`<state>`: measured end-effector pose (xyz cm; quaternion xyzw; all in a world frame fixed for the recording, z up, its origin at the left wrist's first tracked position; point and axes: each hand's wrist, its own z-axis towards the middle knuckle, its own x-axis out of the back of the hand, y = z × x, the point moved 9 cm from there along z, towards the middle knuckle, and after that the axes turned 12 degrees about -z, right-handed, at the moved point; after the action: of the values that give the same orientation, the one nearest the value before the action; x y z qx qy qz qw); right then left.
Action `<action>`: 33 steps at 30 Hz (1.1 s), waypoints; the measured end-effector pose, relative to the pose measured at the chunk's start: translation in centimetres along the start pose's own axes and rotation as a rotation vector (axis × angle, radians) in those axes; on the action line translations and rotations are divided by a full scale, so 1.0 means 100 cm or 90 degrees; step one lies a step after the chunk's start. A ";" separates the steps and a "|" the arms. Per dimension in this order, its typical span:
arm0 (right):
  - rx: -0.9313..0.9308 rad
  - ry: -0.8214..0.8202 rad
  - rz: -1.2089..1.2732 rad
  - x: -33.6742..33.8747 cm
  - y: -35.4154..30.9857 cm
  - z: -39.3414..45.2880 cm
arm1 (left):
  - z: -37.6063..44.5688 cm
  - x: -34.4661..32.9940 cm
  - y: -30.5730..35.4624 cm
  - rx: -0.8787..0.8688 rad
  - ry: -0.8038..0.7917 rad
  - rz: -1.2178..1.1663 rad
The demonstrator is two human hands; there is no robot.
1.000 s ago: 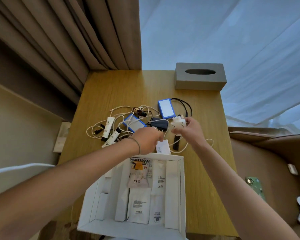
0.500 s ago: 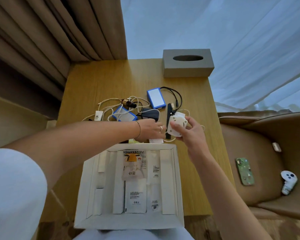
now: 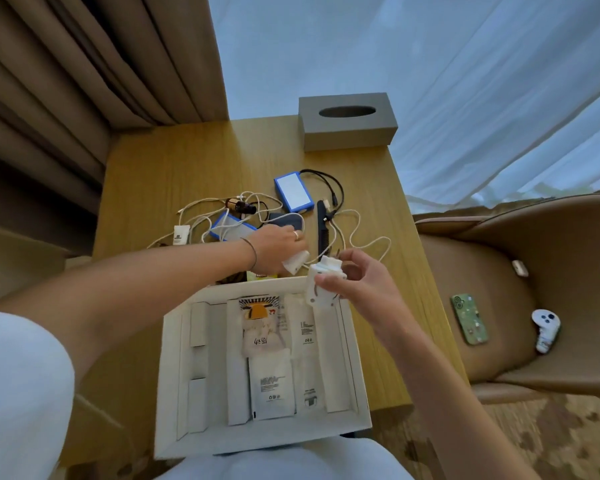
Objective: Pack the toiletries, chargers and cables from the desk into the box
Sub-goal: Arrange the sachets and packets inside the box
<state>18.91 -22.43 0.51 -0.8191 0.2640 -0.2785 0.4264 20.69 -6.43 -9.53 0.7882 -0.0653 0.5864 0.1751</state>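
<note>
While the right hand (image 3: pixel 355 284) pinches a white charger (image 3: pixel 323 284) between thumb and fingertips, it holds it just above the far right corner of the white box (image 3: pixel 359 393), with the plug prongs pointing away from the person. A white cable (image 3: pixel 368 242) runs from beyond the charger back over the table (image 3: pixel 174 168). The left hand (image 3: pixel 279 249) reaches across the far edge of the box, fingers curled round a small white tube (image 3: pixel 296 262) that touches or nearly touches the tabletop just left of the charger. Both hands are close together, the tube and charger almost side by side.

Inside the box lie flat white packets (image 3: pixel 272 389) and a sachet with an orange print (image 3: pixel 257 311), set between cardboard dividers.

Farther out on the table, beyond the left hand, sit two blue-edged power banks (image 3: pixel 293 190), a dark adapter (image 3: pixel 286 220), a black comb (image 3: pixel 323 230), a black cable (image 3: pixel 333 188), a small brown bottle (image 3: pixel 238 205) and another white tube (image 3: pixel 181 234), all tangled among white cords. A grey tissue box (image 3: pixel 347 123) stands at the far edge. A phone (image 3: pixel 469 318) and a white controller (image 3: pixel 545 329) rest on the chair (image 3: pixel 499 254) at right.
</note>
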 end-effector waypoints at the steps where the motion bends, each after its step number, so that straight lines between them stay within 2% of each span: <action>1: 0.009 -0.015 -0.025 -0.003 -0.001 -0.003 | -0.008 0.010 -0.009 0.048 0.028 -0.039; 5: 0.028 -0.063 -0.217 -0.018 0.003 -0.015 | -0.055 0.053 -0.040 0.256 0.184 -0.254; 8: 0.068 -0.113 -0.395 -0.037 0.007 -0.022 | -0.094 0.080 -0.047 0.343 0.285 -0.378; 13: 0.100 -0.200 -0.639 -0.074 0.025 -0.028 | -0.155 0.115 -0.020 0.346 0.456 -0.592; 16: 0.081 -0.249 -0.722 -0.091 0.047 -0.028 | -0.179 0.117 0.008 0.333 0.498 -0.707; 21: 0.060 -0.272 -0.803 -0.108 0.077 -0.025 | -0.203 0.077 0.047 0.402 0.431 -0.794; 25: 0.090 -0.278 -0.880 -0.119 0.088 -0.027 | -0.208 0.022 0.078 0.437 0.321 -0.837; 30: 0.161 -0.289 -0.966 -0.127 0.089 -0.029 | -0.207 -0.031 0.103 0.468 0.175 -0.815; 33: 0.207 -0.291 -1.012 -0.131 0.089 -0.030 | -0.207 -0.051 0.109 0.507 0.071 -0.750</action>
<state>5.88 -19.77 -8.56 -0.7257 -0.5275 -0.3578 0.2590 -2.88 -9.83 -7.00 0.6653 0.5998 0.4128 0.1647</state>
